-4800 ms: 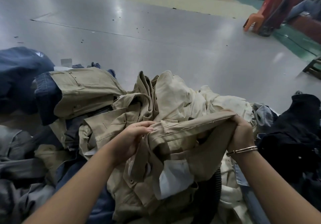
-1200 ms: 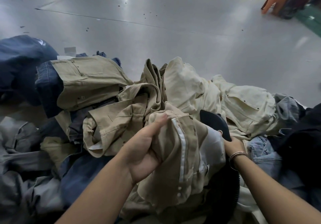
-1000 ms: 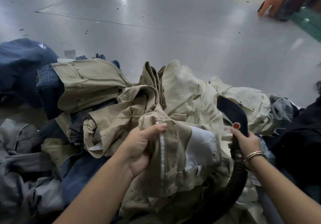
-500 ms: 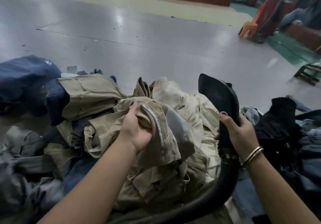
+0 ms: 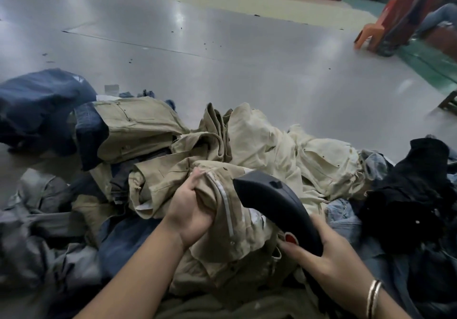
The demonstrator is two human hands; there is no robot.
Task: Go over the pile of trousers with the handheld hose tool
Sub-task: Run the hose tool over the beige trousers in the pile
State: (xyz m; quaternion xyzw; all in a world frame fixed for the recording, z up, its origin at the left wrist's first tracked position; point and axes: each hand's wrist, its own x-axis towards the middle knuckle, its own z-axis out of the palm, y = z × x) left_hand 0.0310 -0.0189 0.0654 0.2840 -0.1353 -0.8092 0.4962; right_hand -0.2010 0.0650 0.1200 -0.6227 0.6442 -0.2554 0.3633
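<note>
Trousers [image 5: 222, 160] in khaki, cream, denim and black lie heaped across a grey floor [image 5: 222, 46], and we kneel over the near side of the heap with both hands at work. Our left hand [image 5: 191, 213] bunches a fold of one khaki pair [image 5: 230, 232] in curled fingers, lifting it clear of the rest, while our right hand [image 5: 319, 252] wraps round the handle of the black hose tool [image 5: 274, 205], thumb just beside its red button [image 5: 290, 238]; the tool's nose sits close against the held cloth, though we cannot tell whether it touches. The risks, as we judge them: the loose fold could slip from the left hand and bury the nozzle, or our left fingers, so near the head, could catch whatever it puts out. The hose, trailing down out of sight, might snag on the clothes. No bin, basket or box shows anywhere; nothing holds the trousers but the floor.
</note>
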